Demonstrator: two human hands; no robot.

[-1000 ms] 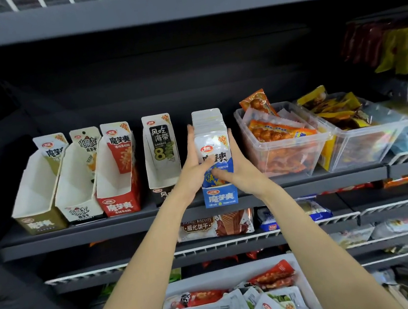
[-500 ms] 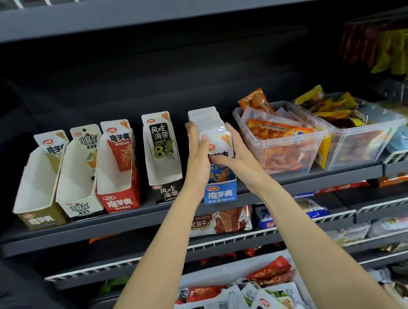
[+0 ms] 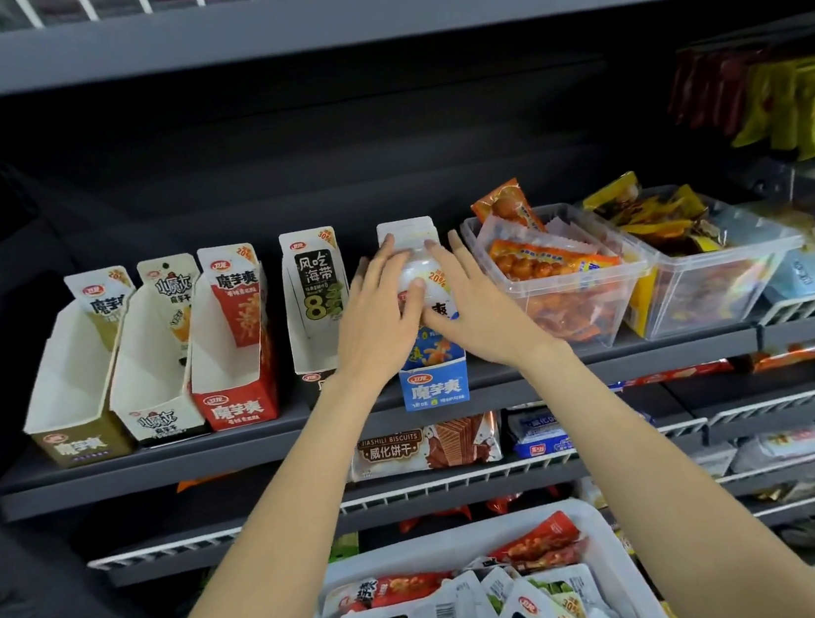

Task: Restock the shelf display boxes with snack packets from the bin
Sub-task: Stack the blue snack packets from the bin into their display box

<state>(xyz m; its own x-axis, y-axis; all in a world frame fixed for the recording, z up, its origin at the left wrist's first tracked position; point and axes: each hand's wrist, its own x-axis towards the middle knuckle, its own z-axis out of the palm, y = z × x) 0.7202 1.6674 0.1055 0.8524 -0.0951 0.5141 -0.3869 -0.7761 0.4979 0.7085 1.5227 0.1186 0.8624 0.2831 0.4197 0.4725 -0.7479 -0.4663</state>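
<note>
While both forearms reach up to the dark shelf (image 3: 257,445), the left hand (image 3: 379,312) and right hand (image 3: 472,308) lie with straight fingers, grip wide, flat against the white snack packets (image 3: 411,251) standing in the blue display box (image 3: 435,383). Four more display boxes stand to its left. Below, the white bin (image 3: 470,541) holds loose packets.

Single head-mounted wide-angle view. It faces forward and slightly down, close to the shelf (image 3: 257,442) at arm's reach, with the bin (image 3: 426,547) at the lower frame edge.
</note>
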